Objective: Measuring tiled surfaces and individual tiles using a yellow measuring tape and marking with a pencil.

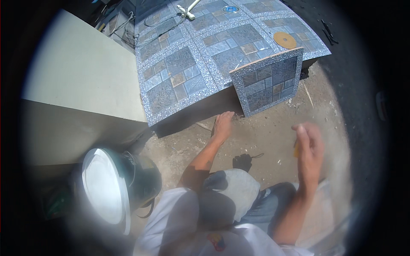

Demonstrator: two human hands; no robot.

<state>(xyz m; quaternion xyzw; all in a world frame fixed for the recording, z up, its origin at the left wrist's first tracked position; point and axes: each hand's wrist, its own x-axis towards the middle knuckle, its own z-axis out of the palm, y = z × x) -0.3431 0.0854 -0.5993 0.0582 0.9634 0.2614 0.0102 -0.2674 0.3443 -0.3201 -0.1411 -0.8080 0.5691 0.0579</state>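
Note:
My left hand (223, 124) reaches forward, fingers stretched out, to the dark front face below the tiled platform (179, 100). Whether its fingertips touch anything is unclear. Just right of it, a cut piece of stone-patterned tile (270, 83) leans upright against the platform's front edge. On the right, my raised right hand (311, 143) is blurred, its fingers curled. A small yellow thing (296, 149) shows at its palm side; its kind cannot be made out.
A dark green bucket (143, 179) with a white lid stands at my left, beside a pale wall block (85, 64). On the platform lie a tan disc (285, 40) with a centre hole, white pipe (186, 13) and a grey cable (156, 41). Bits of debris dot the ground (282, 149).

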